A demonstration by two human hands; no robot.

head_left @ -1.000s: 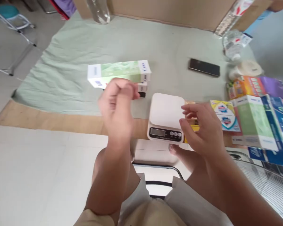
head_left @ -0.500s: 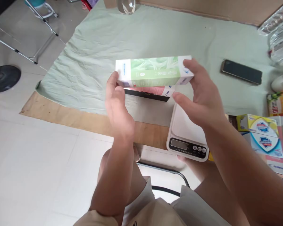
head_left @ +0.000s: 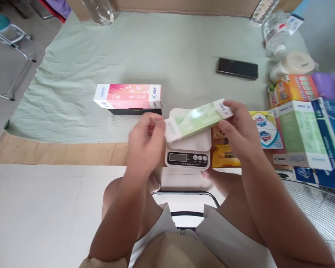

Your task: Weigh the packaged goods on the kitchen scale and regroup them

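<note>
My right hand [head_left: 240,130] grips the right end of a long green and white box [head_left: 197,119] and holds it tilted just above the white kitchen scale [head_left: 188,154]. Close to the box's left end is my left hand [head_left: 146,143], its fingers curled and partly blurred; whether it touches the box I cannot tell. A pink and white box [head_left: 128,96] lies on a dark flat box [head_left: 136,111] on the pale green cloth [head_left: 72,89], left of the scale.
A black phone [head_left: 237,68] lies on the cloth behind the scale. Several product boxes [head_left: 301,134] and soap packs [head_left: 264,130] are piled at the right. Plastic bottles [head_left: 275,29] stand at the back right. A yellow packet [head_left: 225,156] lies beside the scale.
The green box has come off the pink box and moved right and down over the scale. The pink box now lies uncovered on the cloth.
</note>
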